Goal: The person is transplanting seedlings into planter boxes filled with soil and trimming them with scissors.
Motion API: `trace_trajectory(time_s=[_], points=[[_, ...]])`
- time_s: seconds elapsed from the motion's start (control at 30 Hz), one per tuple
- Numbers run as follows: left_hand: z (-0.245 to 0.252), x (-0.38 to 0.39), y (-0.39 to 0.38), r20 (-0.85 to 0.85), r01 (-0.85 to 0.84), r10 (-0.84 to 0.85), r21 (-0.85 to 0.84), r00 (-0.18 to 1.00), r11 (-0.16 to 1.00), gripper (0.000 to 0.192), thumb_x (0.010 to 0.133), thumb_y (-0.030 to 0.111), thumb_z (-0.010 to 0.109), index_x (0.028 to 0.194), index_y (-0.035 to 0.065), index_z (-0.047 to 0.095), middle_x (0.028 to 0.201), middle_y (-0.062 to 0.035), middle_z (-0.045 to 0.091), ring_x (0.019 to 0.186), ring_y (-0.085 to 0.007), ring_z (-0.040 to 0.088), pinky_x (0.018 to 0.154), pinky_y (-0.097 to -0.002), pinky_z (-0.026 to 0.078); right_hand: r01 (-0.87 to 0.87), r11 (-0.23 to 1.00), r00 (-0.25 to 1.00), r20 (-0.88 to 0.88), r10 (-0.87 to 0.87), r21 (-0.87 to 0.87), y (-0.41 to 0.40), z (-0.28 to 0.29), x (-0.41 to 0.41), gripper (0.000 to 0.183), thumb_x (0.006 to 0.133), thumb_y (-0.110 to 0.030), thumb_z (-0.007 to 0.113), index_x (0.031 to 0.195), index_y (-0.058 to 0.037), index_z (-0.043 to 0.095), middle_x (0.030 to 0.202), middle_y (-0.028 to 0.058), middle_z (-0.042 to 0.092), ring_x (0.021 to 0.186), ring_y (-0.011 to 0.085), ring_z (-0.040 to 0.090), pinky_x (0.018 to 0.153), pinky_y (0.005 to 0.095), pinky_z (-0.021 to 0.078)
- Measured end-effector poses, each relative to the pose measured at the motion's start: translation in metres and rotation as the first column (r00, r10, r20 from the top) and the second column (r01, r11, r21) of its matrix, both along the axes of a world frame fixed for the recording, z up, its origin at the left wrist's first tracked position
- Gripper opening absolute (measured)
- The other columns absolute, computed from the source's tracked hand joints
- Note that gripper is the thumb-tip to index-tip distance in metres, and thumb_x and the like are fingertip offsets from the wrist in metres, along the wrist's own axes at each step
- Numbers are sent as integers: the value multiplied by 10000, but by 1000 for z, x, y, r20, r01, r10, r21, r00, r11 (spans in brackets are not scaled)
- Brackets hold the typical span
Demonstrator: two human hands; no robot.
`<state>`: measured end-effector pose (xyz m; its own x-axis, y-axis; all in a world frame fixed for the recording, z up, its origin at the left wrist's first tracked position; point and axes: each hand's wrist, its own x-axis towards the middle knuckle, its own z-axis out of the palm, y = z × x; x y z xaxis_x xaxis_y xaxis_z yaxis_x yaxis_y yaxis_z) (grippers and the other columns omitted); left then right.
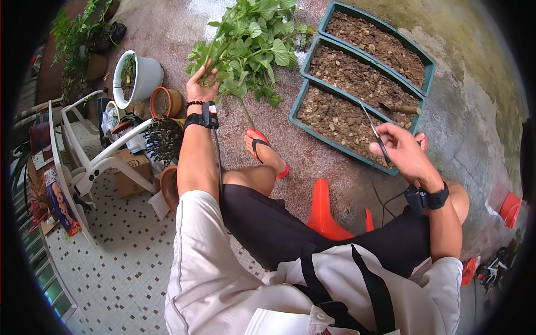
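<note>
My left hand (202,86) is closed around a bunch of leafy green stems (255,46), whose leaves spread up and to the right over the paved ground. One thin stem hangs from the bunch towards my left foot. In my right hand (400,144) is a pair of scissors (374,126) with dark handles, its blades pointing up and away over the nearest planter. That green trough planter (333,143) holds crumbly brown soil. A middle trough (305,67) and a far trough (321,26), also soil-filled, sit right behind it. A hand trowel (407,109) lies on the soil of the middle trough.
On the left stand a white plant pot (148,77), an orange-brown pot (173,104), a white plastic chair (98,161) and a cardboard box (132,169). A red plastic stool (324,213) is under me. A red pot (511,209) is at far right. Cables run from both wrist devices.
</note>
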<state>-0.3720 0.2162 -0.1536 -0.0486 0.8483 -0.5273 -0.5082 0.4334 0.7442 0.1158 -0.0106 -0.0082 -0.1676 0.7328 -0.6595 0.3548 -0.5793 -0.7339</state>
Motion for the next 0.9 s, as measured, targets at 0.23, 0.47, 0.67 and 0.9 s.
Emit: trace_trajectory(time_s=[0.23,0.47,0.67,0.9], points=[[-15,-26,-14,-242,158,-157,-15,958,987,567,897,482,619,1274,60,590,1243,-54,624,1154,-272,551,995,-475,385,110,994,994,16,-109,-25,0,5,2,374,847,-164,767,1140,-17,586,800,-91,475,690,13,391,589,191,339],[-151,-66,-81,-435,-209,61,-300,899,931,429,933,379,595,1101,-16,603,1085,-158,647,908,-309,649,758,-415,541,199,973,979,-9,-202,-115,10,10,-1,339,844,-86,750,1139,-30,595,826,-97,502,726,0,418,644,165,347],[-243,-67,-133,-702,61,-459,-512,545,857,274,750,165,787,909,12,624,723,-70,664,583,-169,625,547,-330,539,197,973,980,45,-193,-119,18,-6,-7,319,852,-74,729,1142,-37,603,835,-97,514,728,2,438,646,165,359],[-271,-1,-123,-749,67,-650,-647,128,760,381,695,258,819,947,26,654,843,-117,712,786,-241,682,708,-359,550,249,961,963,139,-233,-119,20,-14,-10,324,846,-83,743,1136,-33,606,829,-90,528,733,10,460,644,173,377]])
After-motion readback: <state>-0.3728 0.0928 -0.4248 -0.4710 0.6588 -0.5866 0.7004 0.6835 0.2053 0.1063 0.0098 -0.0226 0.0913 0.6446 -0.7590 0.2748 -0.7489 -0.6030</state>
